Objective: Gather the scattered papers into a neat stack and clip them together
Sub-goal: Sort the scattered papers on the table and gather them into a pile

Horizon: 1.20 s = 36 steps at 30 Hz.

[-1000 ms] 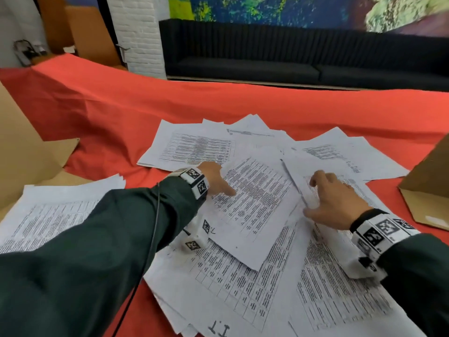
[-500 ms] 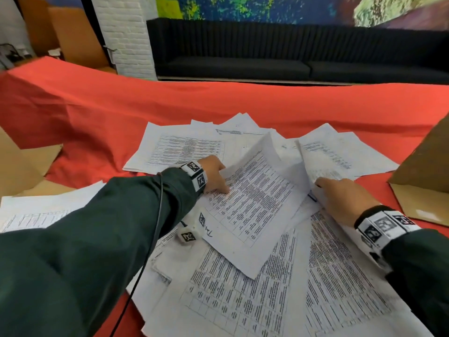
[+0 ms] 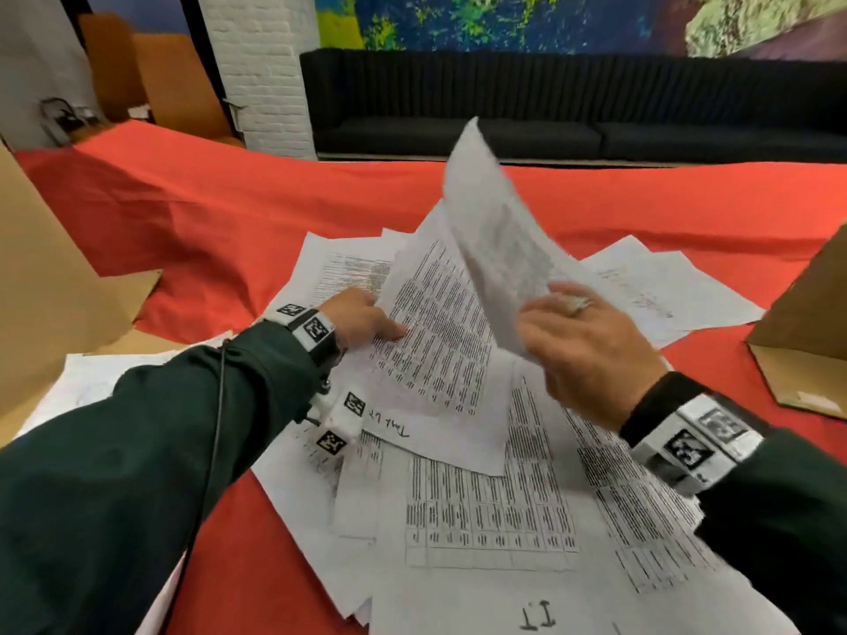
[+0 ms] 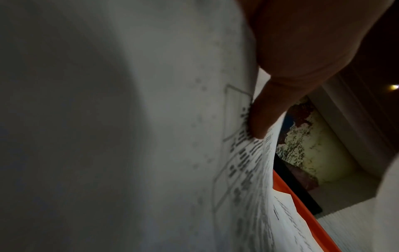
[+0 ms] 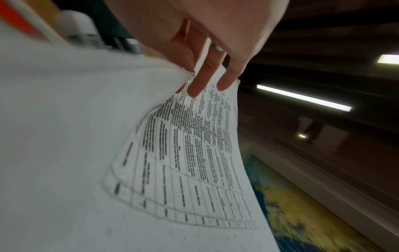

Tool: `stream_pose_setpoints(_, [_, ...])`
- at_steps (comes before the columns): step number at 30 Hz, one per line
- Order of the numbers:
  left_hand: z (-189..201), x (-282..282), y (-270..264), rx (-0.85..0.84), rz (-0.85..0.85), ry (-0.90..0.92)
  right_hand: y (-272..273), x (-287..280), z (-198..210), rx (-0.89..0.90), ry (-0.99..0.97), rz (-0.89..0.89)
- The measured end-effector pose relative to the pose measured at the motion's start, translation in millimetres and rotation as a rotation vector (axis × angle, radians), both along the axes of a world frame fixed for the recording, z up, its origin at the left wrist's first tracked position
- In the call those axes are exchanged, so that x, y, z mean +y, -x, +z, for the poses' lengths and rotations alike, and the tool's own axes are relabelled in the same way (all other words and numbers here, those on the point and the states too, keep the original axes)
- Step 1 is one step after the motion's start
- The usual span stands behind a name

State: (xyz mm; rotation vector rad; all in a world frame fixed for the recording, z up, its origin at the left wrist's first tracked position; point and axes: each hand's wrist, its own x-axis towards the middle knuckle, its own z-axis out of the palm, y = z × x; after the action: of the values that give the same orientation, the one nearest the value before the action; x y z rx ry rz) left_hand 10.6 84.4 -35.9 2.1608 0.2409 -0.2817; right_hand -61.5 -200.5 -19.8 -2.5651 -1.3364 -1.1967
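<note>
Right hand [image 3: 591, 346] up off the pile, pinching a sheet [image 3: 499, 231] by its near edge, sheet curling upward. Left hand [image 3: 362, 316] down on the papers [image 3: 486, 511], thumb laid on a printed page [image 3: 440, 341], fingers tucked under its edge. Papers loosely fanned over the red cloth [image 3: 238, 222]. Cardboard [image 3: 816, 323] at right.

The head view is bright and even with curved edges, while both wrist views are dim, shadowed and blurred.
</note>
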Motion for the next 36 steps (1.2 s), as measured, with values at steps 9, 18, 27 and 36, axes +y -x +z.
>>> stream_pose_setpoints(9, [-28.9, 18.9, -0.5, 0.129, 0.114, 0.257, 22.2, 3.6, -41.8, 0.233, 0.251, -0.135])
stream_pose_setpoints(18, [-23.5, -20.2, 25.7, 0.109, -0.203, -0.080, 13.6, -7.9, -55.8, 0.551, -0.137, -0.136])
stream_pose_setpoints(27, [52.6, -20.6, 30.3, -0.377, -0.161, 0.185, -17.1, -60.0, -47.2, 0.766, -0.843, -0.463])
stream_pose_setpoints(36, [143.8, -42.1, 39.9, -0.799, -0.312, 0.129, -25.6, -34.2, 45.6, 0.688, -1.564, 0.182])
